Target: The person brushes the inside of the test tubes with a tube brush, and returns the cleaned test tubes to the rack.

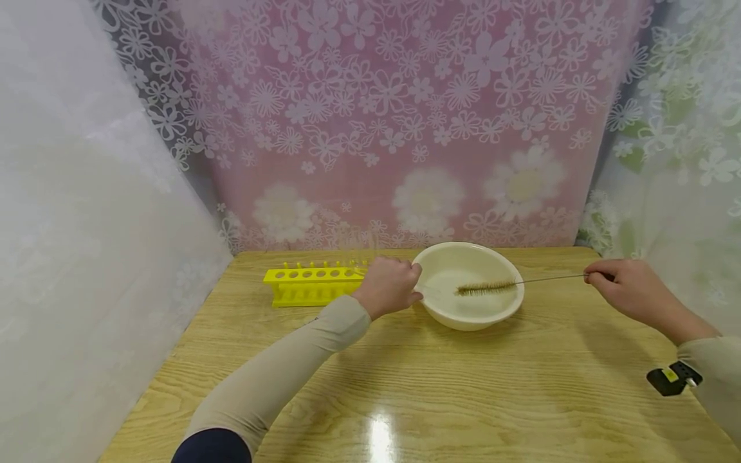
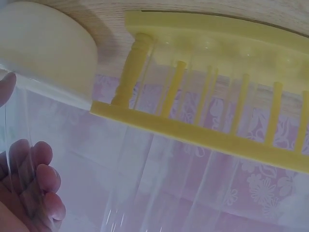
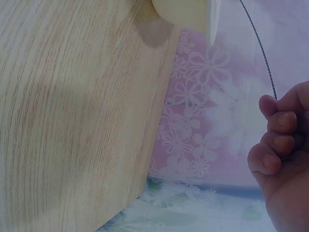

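Note:
My left hand [image 1: 389,286] is at the left rim of a cream bowl [image 1: 463,319], fingers curled around a clear test tube [image 2: 18,116]. In the head view the tube is hard to make out against the bowl. To the right, my right hand [image 1: 631,289] pinches the twisted wire handle [image 3: 263,53] of a test tube brush between thumb and forefinger. The brush's tan bristles [image 1: 486,289] hang over the bowl, pointing left toward the left hand, apart from it.
A yellow test tube rack [image 1: 309,276] stands left of the bowl, partly behind the left hand. Several clear test tubes [image 1: 359,243] stand upright at its right end. Floral curtains [image 1: 405,128] enclose the wooden table [image 1: 434,392] at the back and sides.

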Action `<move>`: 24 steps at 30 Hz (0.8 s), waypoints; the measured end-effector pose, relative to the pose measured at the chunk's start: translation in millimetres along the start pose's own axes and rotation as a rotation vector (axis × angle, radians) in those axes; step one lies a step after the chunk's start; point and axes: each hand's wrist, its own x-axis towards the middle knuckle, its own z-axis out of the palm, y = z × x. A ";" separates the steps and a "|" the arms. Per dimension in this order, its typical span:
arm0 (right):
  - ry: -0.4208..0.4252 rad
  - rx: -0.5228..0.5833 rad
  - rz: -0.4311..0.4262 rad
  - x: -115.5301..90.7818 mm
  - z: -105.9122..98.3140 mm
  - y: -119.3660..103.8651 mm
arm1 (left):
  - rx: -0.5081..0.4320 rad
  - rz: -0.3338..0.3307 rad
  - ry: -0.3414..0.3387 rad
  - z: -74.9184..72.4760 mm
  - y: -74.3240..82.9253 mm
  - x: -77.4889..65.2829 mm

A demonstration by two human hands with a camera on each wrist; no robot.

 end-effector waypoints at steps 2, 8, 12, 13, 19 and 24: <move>-0.003 -0.001 0.005 -0.2 0.6 -0.6 | -0.007 -0.009 0.005 0.3 0.4 -0.3; -0.001 -0.016 -0.005 1.0 2.5 -2.5 | -0.181 -0.180 -0.075 1.2 1.0 -3.2; -0.002 -0.011 -0.005 1.6 2.6 -5.1 | -0.381 -0.334 -0.100 -1.3 -0.9 -8.3; -0.002 -0.009 -0.003 1.5 2.5 -5.8 | -0.442 -0.368 -0.092 -2.7 -1.8 -10.0; -0.015 0.007 0.011 1.5 4.2 -6.8 | -0.868 -0.542 -0.002 -10.5 -10.3 -20.9; -0.016 0.007 0.011 3.4 6.1 -6.9 | -1.195 -0.649 0.149 -17.1 -21.2 -31.9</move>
